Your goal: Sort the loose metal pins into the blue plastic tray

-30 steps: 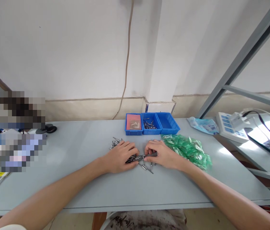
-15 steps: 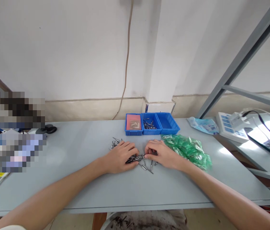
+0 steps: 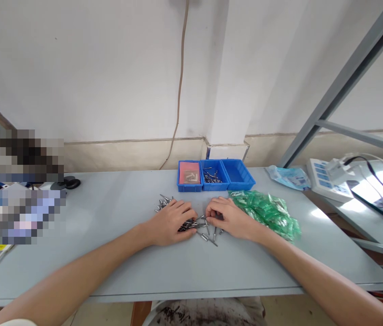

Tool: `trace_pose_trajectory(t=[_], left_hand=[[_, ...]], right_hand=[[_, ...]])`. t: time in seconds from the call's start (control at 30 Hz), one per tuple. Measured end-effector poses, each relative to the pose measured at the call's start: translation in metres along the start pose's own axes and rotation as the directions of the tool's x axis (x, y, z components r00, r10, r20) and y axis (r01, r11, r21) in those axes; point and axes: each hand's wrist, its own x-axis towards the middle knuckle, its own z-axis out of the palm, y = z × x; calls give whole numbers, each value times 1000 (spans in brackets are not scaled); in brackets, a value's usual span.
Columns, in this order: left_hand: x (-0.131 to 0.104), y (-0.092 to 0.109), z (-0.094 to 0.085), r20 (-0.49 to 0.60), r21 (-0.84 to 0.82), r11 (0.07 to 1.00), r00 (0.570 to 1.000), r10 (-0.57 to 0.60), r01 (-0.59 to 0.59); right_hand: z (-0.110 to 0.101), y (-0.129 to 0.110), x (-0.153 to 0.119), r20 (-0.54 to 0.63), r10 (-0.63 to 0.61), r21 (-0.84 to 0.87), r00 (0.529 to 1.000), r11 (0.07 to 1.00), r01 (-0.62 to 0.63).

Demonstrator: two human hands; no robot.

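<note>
My left hand is cupped over a heap of small metal pins, its fingers and thumb curled round part of the heap. More of the pins stick out behind that hand, and several lie loose between my two hands. My right hand rests on the table just right of the heap, with fingers bent and thumb and index finger close together at the ends of the loose pins. What those fingers hold, if anything, is too small and hidden to make out.
Behind my hands stand three joined blue bins; one holds a pink sheet with a small bag, the middle one metal pins. Green plastic bags lie beside my right wrist. A blue packet and a power strip are farther right.
My right fingertips have drawn very slightly back from the heap, and the pins at their tips have shifted a little. My left hand has stayed in place.
</note>
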Motion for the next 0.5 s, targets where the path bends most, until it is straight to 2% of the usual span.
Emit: trace_pose_trajectory(t=[0.27, 0.5], left_hand=[[1, 0, 0, -1, -5, 1000, 1000, 0, 0], [2, 0, 0, -8, -2, 1000, 1000, 6, -6]], right_hand=[[0, -3, -2, -14, -28, -15, 1000, 999, 28], [1, -1, -1, -16, -5, 14, 1000, 1000, 5]])
